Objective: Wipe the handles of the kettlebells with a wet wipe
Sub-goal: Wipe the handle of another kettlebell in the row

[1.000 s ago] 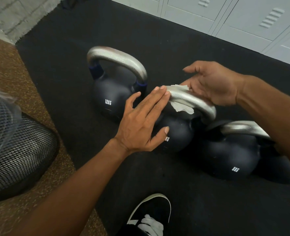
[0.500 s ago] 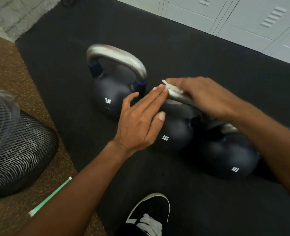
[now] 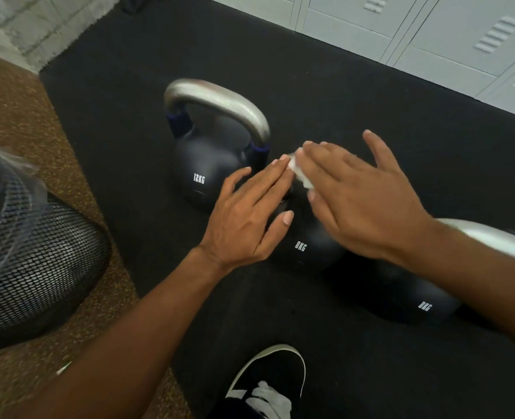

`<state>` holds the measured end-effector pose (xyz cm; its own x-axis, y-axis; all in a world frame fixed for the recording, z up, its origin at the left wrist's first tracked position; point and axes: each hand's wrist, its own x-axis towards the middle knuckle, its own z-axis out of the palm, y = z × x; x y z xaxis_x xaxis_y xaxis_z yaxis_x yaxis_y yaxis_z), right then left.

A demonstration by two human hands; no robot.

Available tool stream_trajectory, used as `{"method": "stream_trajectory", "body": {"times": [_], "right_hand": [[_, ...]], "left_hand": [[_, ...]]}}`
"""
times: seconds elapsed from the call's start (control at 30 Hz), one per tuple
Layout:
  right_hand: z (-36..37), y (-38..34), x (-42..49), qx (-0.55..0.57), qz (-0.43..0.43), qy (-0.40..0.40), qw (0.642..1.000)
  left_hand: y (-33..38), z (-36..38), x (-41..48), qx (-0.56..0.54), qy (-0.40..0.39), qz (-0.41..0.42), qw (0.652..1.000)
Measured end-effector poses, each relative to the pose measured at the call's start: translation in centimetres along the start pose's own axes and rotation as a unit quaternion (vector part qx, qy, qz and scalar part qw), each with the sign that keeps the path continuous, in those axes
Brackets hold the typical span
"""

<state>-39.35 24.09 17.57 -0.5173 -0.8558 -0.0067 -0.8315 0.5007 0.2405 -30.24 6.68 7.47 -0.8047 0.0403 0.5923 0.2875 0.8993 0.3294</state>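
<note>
On the black floor mat (image 3: 129, 116), three kettlebells sit in a row, and I watch the middle 8KG kettlebell (image 3: 307, 240). My view shows the left hand (image 3: 244, 219) still flat on its body, fingers straight and pressed together, unchanged from a second ago. Back then the wet wipe (image 3: 301, 173) lay draped over the handle with the right hand (image 3: 359, 201) lifted beyond it. Now that hand covers the handle, pinching the wipe between thumb and forefingers, little finger splayed, just beside the left fingertips. The 12KG kettlebell (image 3: 207, 164) stands untouched behind.
</note>
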Motion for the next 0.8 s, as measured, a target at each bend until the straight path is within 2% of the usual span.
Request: {"method": "stream_trajectory", "body": {"times": [0.07, 0.13, 0.2, 0.23, 0.27, 0.3, 0.33, 0.4, 0.47, 0.53, 0.63, 0.67, 0.7, 0.73, 0.8], "right_hand": [[-1.4, 0.3, 2.2, 0.099, 0.051, -0.035, 0.993], [-2.3, 1.3, 4.1, 0.197, 0.097, -0.099, 0.97], [-2.5, 2.3, 5.3, 0.312, 0.138, -0.151, 0.928], [-2.2, 2.9, 5.9, 0.419, 0.182, -0.171, 0.873], [-1.7, 3.6, 6.3, 0.534, 0.234, -0.207, 0.786], [-1.4, 4.4, 6.7, 0.607, 0.262, -0.264, 0.702], [-0.9, 5.1, 7.0, 0.646, 0.26, -0.32, 0.642], [-0.3, 6.2, 7.5, 0.677, 0.245, -0.39, 0.574], [0.4, 6.9, 8.0, 0.7, 0.243, -0.413, 0.53], [0.8, 7.2, 8.3, 0.711, 0.25, -0.415, 0.51], [0.4, 7.0, 8.4, 0.709, 0.249, -0.421, 0.509], [0.0, 6.6, 8.3, 0.699, 0.243, -0.428, 0.519], [-0.4, 6.1, 8.2, 0.681, 0.243, -0.427, 0.543], [-0.7, 5.6, 8.2, 0.659, 0.249, -0.403, 0.584], [-1.2, 4.5, 7.7, 0.607, 0.255, -0.289, 0.696]], "left_hand": [[-0.2, -0.1, 0.0, -0.008, -0.006, 0.003, 1.0], [-0.3, -0.2, -0.1, -0.014, -0.013, 0.005, 1.0], [-0.4, -0.3, -0.1, -0.015, -0.02, 0.008, 1.0], [-0.4, -0.3, -0.1, -0.014, -0.02, 0.007, 1.0], [-0.4, -0.2, -0.1, -0.011, -0.017, 0.007, 1.0], [-0.4, -0.1, -0.1, -0.01, -0.013, 0.008, 1.0], [-0.4, -0.1, 0.0, -0.008, -0.008, 0.009, 1.0], [-0.3, 0.1, 0.0, -0.006, -0.004, 0.01, 1.0], [-0.4, 0.1, -0.1, -0.002, -0.003, 0.012, 1.0], [-0.4, 0.2, -0.1, -0.001, -0.002, 0.015, 1.0], [-0.4, 0.3, -0.1, -0.004, 0.005, 0.011, 1.0], [-0.4, 0.4, -0.1, -0.006, 0.006, 0.01, 1.0], [-0.4, 0.4, -0.1, -0.01, 0.007, 0.008, 1.0], [-0.3, 0.3, -0.1, -0.014, 0.008, 0.004, 1.0], [-0.3, 0.3, -0.1, -0.027, 0.006, -0.002, 1.0]]}}
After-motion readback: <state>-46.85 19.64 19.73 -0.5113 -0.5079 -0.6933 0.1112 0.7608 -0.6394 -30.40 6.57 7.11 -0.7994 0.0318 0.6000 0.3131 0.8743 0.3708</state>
